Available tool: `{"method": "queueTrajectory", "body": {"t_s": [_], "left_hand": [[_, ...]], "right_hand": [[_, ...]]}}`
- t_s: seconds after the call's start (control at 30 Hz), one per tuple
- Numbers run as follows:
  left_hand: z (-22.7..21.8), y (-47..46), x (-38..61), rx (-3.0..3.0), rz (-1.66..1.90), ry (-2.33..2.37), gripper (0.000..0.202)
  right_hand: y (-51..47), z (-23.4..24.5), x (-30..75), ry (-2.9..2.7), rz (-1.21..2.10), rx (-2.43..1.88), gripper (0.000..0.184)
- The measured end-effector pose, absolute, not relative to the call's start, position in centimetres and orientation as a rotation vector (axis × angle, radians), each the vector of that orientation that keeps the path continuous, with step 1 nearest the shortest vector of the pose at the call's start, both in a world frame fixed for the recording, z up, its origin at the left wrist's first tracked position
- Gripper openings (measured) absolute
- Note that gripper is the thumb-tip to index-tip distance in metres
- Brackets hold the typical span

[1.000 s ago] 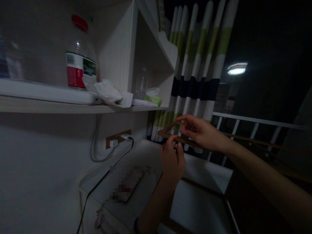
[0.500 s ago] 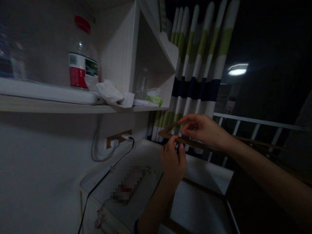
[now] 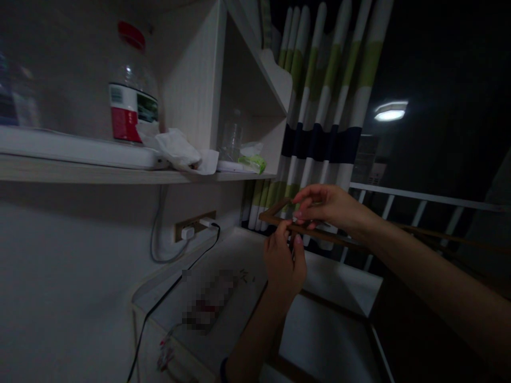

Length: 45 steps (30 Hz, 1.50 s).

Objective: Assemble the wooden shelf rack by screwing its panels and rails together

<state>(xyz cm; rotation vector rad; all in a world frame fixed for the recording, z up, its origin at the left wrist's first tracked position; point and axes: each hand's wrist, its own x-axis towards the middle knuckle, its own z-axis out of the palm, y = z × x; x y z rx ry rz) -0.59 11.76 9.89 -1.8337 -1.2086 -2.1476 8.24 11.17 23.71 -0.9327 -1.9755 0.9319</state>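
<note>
A thin brown wooden frame [image 3: 272, 217], with an angled corner at its left end, is raised above the desk. My left hand [image 3: 285, 260] grips the frame's near bar from below, fingers on top and thumb beside it. Just above that bar, my right hand [image 3: 333, 210] has its thumb and fingers pinched together. A tiny pale piece [image 3: 294, 218] shows at those fingertips, too small and dark to name. Several small dark pieces [image 3: 244, 275] lie on the desk [image 3: 255, 250] below, left of my left hand.
Overhead at left, a shelf [image 3: 99, 175] holds a red-capped bottle [image 3: 128, 109], crumpled tissue [image 3: 179, 149] and a green packet [image 3: 253, 163]. A black cable [image 3: 171, 287] runs from the wall socket [image 3: 195, 226] past a blurred-out object [image 3: 211, 300]. Behind my hands hang curtains [image 3: 307, 143].
The view has shifted very slightly. Both hands keep nearly the same place on the frame. The pale piece at my right fingertips shows more clearly now.
</note>
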Motion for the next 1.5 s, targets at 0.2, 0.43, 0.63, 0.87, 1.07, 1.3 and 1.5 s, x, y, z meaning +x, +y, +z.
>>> {"method": "queueTrajectory", "body": {"t_s": [0.2,0.43,0.63,0.87,1.07,1.3,1.5], "left_hand": [[9.9,11.7,-0.5,-1.793,-2.122,-1.197,0.030],[9.9,11.6,-0.6,-1.812,-2.110,-1.202,0.030],[9.9,11.6,-0.7,-1.837,-2.073,-1.229,0.030],[9.8,11.6,-0.7,-1.802,-2.061,-1.244,0.031],[9.8,11.7,-0.6,-1.781,-2.054,-1.233,0.031],[9.9,11.7,-0.6,-1.767,-2.052,-1.213,0.030],[9.7,11.8,-0.6,-1.767,-2.041,-1.233,0.030]], "right_hand": [[11.5,23.5,8.5,-1.973,0.832,-0.921,0.018],[11.6,24.1,8.4,-1.955,0.718,-1.042,0.019],[11.8,24.3,8.0,-1.991,0.736,-1.053,0.021],[11.8,23.8,7.9,-2.102,0.810,-0.881,0.021],[11.8,23.5,7.9,-2.100,0.816,-0.892,0.020],[10.9,24.3,8.0,-2.018,0.929,-0.997,0.006],[11.1,24.8,8.4,-2.033,1.067,-0.987,0.018]]}}
